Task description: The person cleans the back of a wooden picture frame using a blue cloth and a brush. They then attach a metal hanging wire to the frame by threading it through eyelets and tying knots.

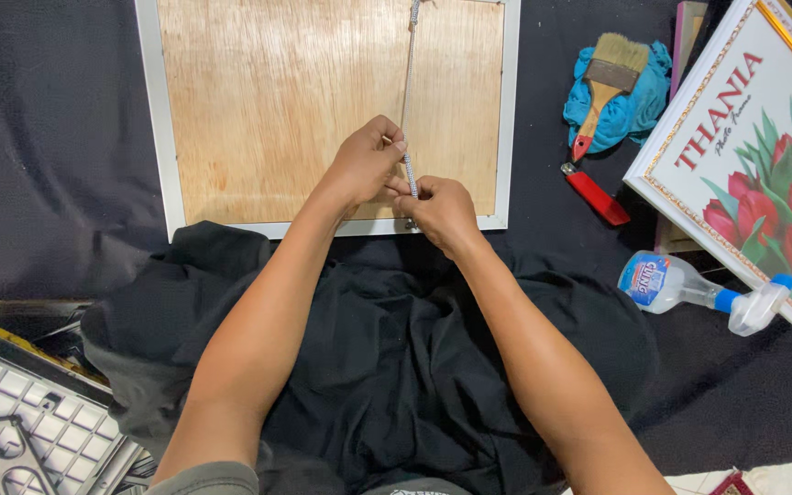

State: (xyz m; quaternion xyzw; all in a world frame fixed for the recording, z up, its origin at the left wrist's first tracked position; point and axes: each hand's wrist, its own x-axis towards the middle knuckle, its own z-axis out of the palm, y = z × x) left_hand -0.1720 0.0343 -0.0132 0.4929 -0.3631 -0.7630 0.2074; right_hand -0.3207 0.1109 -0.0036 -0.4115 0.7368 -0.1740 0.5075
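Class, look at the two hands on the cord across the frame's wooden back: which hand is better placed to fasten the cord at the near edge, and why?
Right. The right hand pinches the cord just above the frame's near edge; the left hand grips the cord farther up.

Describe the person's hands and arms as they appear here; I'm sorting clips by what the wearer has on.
Both the left hand and the right hand are bare: no gloves, and no rings, watch or bracelet in sight. The forearms are uncovered as well. Only the edge of a short grey-green sleeve shows at the left upper arm, near the bottom of the picture.
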